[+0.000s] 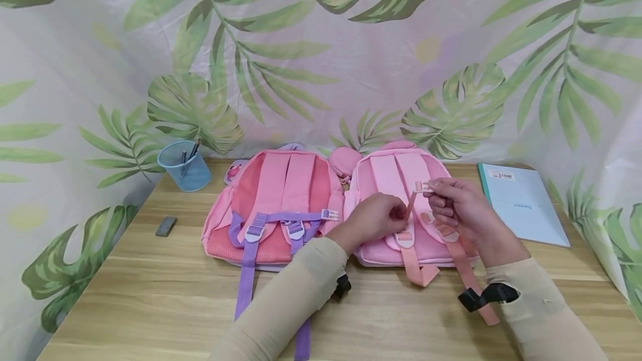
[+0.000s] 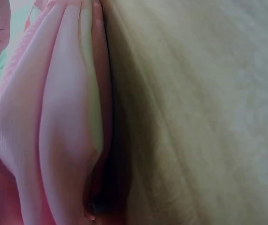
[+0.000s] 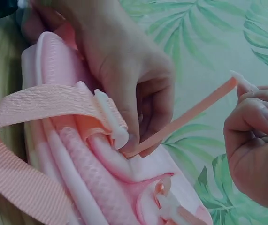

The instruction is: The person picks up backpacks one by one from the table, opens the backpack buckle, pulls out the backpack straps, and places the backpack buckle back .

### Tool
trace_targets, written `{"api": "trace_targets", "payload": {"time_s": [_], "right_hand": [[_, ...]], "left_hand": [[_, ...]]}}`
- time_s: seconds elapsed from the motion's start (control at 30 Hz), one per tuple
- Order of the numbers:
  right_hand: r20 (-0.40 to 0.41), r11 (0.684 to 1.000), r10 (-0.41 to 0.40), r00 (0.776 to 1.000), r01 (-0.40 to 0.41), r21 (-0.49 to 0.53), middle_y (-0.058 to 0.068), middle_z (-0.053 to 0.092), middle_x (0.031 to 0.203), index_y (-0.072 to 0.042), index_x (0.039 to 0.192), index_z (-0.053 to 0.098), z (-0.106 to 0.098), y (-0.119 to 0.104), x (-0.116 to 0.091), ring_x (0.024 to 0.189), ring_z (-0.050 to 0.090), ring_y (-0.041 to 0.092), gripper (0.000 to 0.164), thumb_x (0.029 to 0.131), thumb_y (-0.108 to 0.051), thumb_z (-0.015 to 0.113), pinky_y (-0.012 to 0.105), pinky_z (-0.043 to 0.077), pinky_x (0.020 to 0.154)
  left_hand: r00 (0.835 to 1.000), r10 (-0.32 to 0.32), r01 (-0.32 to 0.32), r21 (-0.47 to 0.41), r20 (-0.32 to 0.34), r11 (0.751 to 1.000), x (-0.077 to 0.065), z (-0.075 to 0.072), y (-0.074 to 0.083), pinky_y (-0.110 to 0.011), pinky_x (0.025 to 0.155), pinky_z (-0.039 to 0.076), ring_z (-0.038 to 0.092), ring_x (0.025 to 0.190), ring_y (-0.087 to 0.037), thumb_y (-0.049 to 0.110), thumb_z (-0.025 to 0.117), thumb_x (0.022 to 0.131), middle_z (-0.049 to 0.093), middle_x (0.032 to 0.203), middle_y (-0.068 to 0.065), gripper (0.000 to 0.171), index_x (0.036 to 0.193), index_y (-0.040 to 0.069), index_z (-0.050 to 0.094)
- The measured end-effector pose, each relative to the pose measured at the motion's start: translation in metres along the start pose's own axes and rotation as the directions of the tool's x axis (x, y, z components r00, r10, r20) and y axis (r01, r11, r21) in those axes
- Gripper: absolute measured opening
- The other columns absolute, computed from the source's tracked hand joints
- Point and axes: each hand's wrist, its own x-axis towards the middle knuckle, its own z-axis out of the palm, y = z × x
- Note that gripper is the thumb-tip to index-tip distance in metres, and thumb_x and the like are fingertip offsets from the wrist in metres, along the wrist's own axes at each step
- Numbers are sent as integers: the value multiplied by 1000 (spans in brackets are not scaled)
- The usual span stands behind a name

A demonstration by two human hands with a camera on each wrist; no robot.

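Observation:
The right-hand pink backpack [image 1: 386, 171] lies with its shoulder straps up. My left hand [image 1: 376, 216] pinches a peach strap [image 3: 185, 117] low on this backpack, beside a white strap adjuster [image 3: 111, 119]. Between the fingers of my right hand [image 1: 461, 205] is the white plastic buckle [image 1: 422, 186] at that strap's other end. The strap runs taut and slanting between the two hands. Loose peach webbing [image 1: 418, 269] hangs below the adjuster. In the left wrist view, the backpack's side [image 2: 68, 103] fills the left part and the pinching fingers are hidden.
A second pink backpack [image 1: 271, 183] with purple straps [image 1: 247, 280] and its own white buckle [image 1: 329, 215] lies to the left. Behind it stands a blue pen cup [image 1: 185, 169]. A grey eraser-like block [image 1: 166, 227] and, at right, a light-blue notebook [image 1: 526, 202] lie on the wooden table [image 1: 150, 288].

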Motion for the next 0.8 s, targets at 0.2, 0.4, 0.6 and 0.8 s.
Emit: {"api": "trace_targets", "payload": {"time_s": [0.2, 0.4, 0.6, 0.8], "right_hand": [[-60, 1000, 18, 998, -19, -22, -6, 47, 67, -11, 85, 74, 1, 0, 2, 54, 23, 14, 44, 117, -18, 45, 31, 14, 51], [-79, 994, 59, 995, -66, -91, -6, 47, 68, -14, 87, 76, 0, -3, 1, 56, 25, 16, 41, 116, -24, 49, 33, 16, 52], [-89, 987, 89, 992, -100, -125, -7, 47, 67, -15, 89, 75, 0, 0, 0, 54, 34, 10, 39, 116, -26, 50, 33, 16, 54], [-87, 989, 94, 992, -103, -108, -6, 48, 70, -12, 94, 73, -1, 1, -1, 56, 31, 12, 40, 117, -34, 47, 33, 17, 54]], "left_hand": [[1000, -21, 21, -42, -1, 999, -3, -3, -2, -22, 88, 54, 66, 90, -7, 30, 77, 100, 78, 100, 3, 18, 109, 14, 78], [993, -29, -4, -282, -114, 959, -3, -19, 1, -31, 92, 57, 66, 101, -13, 34, 70, 107, 75, 111, -3, 33, 127, 8, 73], [960, 115, -190, -289, -256, 938, 1, -34, 11, -35, 95, 58, 67, 105, -21, 21, 74, 104, 75, 112, -10, 34, 133, 3, 71], [951, 171, -240, -267, -258, 933, 1, -38, 13, -19, 90, 49, 66, 100, -17, 16, 75, 102, 74, 105, -9, 21, 120, 5, 76]]}}
